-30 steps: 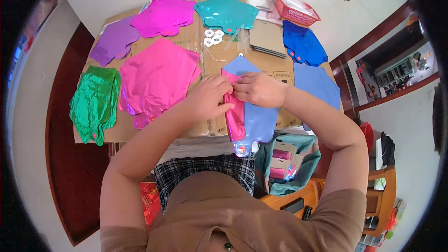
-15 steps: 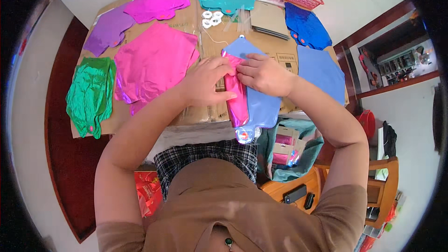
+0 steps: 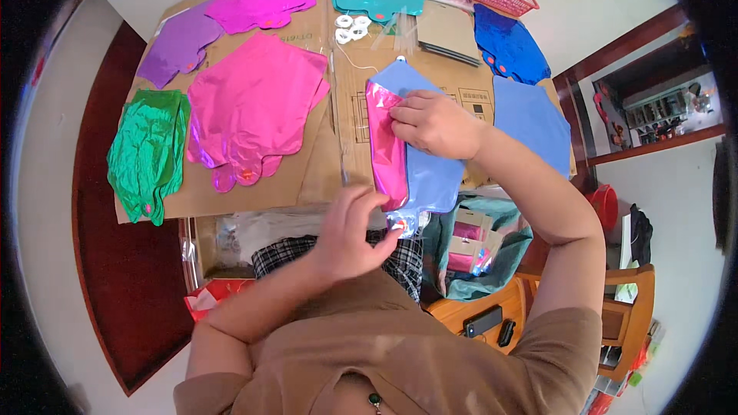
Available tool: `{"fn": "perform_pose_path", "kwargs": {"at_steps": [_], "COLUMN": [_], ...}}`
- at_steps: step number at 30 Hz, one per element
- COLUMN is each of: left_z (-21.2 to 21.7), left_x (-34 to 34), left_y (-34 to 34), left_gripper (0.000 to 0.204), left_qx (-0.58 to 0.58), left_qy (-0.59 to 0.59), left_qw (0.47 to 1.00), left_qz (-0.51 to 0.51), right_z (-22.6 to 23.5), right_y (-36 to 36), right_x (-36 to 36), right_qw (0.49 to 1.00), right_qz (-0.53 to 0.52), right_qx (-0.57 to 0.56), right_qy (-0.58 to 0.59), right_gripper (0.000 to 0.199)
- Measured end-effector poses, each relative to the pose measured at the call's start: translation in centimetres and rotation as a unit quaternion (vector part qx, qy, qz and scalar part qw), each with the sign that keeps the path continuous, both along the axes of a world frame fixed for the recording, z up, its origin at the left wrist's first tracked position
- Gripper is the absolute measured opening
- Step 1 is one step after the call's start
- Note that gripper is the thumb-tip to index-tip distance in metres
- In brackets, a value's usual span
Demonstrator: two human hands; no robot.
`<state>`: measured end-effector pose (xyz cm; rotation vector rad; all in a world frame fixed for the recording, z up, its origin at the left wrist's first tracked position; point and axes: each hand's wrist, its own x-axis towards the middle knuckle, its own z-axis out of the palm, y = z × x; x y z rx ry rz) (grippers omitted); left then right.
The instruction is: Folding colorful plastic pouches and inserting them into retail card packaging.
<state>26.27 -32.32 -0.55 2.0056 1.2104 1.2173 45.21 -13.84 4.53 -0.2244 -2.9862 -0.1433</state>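
At the tabletop's (image 3: 204,204) near edge, a slippery fold

The blue foil sheet (image 3: 434,184) lies right of centre, pink flap (image 3: 388,165) folded over. The right hand (image 3: 442,127) bunches its fingers there, grip unclear; the left hand (image 3: 350,234), fingers apart, hovers by the tail (image 3: 405,221). Slack pressure could let slick foil unfold.

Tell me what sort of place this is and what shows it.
Probably a room in a home, used as a makeshift workspace: there are piles of coloured sheets, a wooden chair and a white cabinet.
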Motion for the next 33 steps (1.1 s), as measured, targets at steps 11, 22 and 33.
{"fn": "perform_pose_path", "kwargs": {"at_steps": [11, 22, 33], "left_z": [-1.6, -1.2, -2.8], "left_x": [3.0, 4.6, 4.5], "left_y": [2.0, 2.4, 2.2], "left_gripper": [0.029, 0.01, 0.019], "left_qx": [-0.588, -0.625, -0.644], "left_qy": [-0.442, -0.539, -0.577], "left_qw": [0.658, 0.556, 0.488], "left_qz": [-0.162, -0.1, -0.119], "right_z": [-0.2, 1.6, 2.2], "right_y": [0.4, 1.1, 1.6], "right_x": [-0.2, -2.0, -6.2], "right_qw": [0.999, 0.997, 0.991], "right_qz": [0.027, 0.039, 0.091], "right_qx": [0.028, 0.068, 0.096], "right_qy": [-0.022, -0.012, 0.005], "right_gripper": [0.018, 0.018, 0.016]}}
